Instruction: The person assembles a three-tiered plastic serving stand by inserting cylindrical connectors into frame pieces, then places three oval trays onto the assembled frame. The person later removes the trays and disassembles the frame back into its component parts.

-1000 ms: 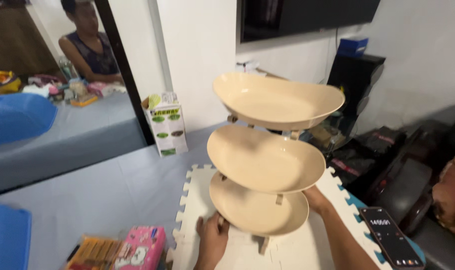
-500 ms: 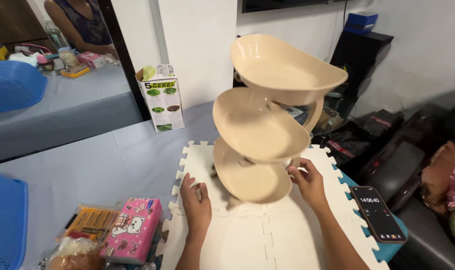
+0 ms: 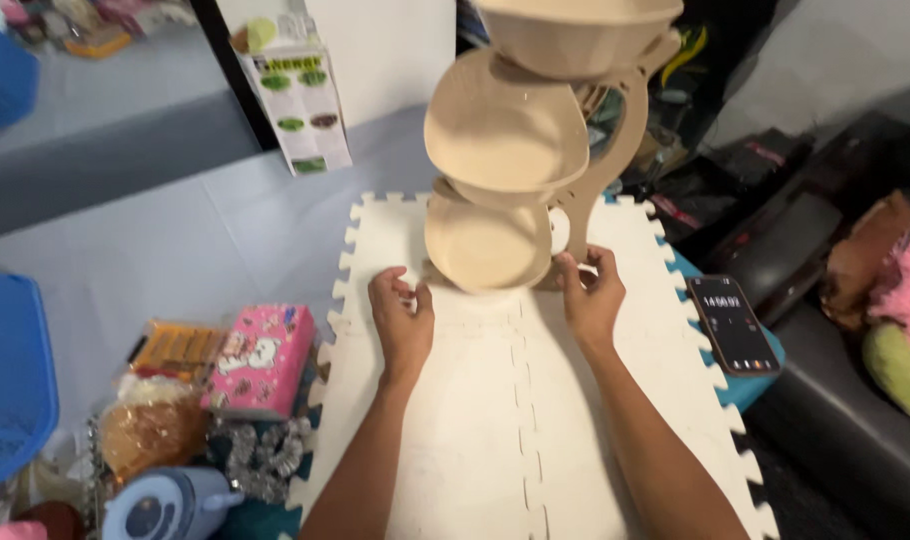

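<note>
Beige tiered stand (image 3: 515, 170) now turned sideways

Soft, even indoor light falls from above, leaving the white foam mat (image 3: 515, 400) bright. The right side sinks into dim shadow. Edges curve with wide-angle distortion, and corners look slightly blurred.
</note>
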